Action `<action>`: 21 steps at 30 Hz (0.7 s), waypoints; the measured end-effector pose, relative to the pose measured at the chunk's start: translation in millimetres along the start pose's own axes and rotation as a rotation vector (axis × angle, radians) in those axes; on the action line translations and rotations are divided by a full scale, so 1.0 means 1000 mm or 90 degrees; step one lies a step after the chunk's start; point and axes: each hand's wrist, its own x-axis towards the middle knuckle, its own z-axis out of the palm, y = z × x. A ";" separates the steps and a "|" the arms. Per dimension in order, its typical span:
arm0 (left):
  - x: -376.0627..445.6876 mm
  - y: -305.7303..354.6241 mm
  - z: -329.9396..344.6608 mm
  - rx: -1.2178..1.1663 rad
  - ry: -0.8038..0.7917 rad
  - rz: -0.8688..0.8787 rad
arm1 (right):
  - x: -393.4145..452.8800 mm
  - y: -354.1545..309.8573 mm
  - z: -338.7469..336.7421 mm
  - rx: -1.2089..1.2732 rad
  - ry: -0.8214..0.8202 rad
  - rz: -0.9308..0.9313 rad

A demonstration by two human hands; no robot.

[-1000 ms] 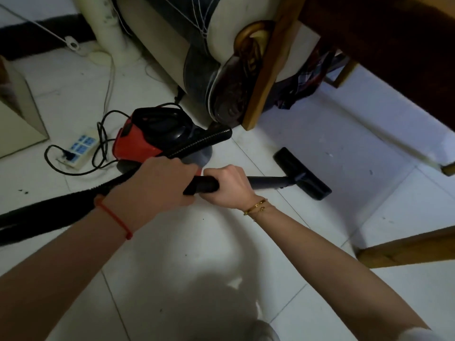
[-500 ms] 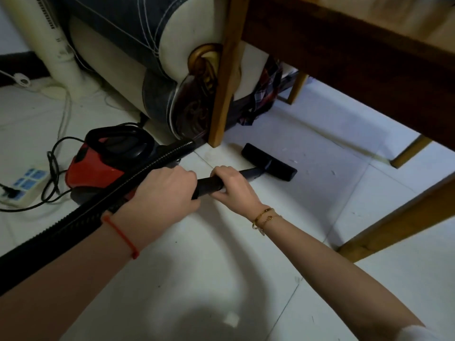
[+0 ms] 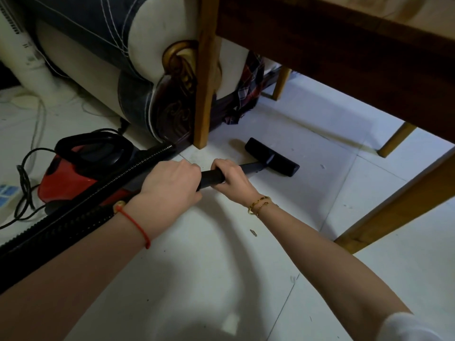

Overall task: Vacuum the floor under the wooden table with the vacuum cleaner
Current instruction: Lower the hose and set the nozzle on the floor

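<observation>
Both hands grip the black wand [image 3: 212, 177] of the vacuum cleaner. My left hand [image 3: 170, 185] holds its rear end where the ribbed hose [image 3: 81, 207] joins. My right hand [image 3: 231, 179] grips it further forward. The flat black floor nozzle [image 3: 272, 157] lies on the white tiles just under the wooden table [image 3: 344, 55], beside its near left leg [image 3: 205, 77]. The red and black vacuum body [image 3: 81, 168] sits on the floor to the left.
A sofa end with carved dark trim [image 3: 177, 104] stands behind the table leg, plaid cloth [image 3: 248, 92] beside it. More table legs [image 3: 394, 207] stand to the right. A black cord [image 3: 24, 183] and a power strip [image 3: 6, 195] lie at the left. A white fan base [image 3: 29, 60] stands far left.
The view has swung and come closer to the table's underside. The nozzle now lies nearer the near left table leg, under the table edge. Both hands keep their grip on the wand.
</observation>
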 end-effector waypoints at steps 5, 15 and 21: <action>0.021 0.002 -0.005 0.017 0.020 -0.001 | 0.015 0.018 -0.004 0.004 0.012 0.011; 0.068 0.029 -0.001 0.009 0.018 -0.021 | 0.036 0.063 -0.026 -0.041 -0.025 0.051; 0.104 0.047 0.010 0.006 0.004 -0.038 | 0.045 0.076 -0.032 -0.097 -0.016 0.046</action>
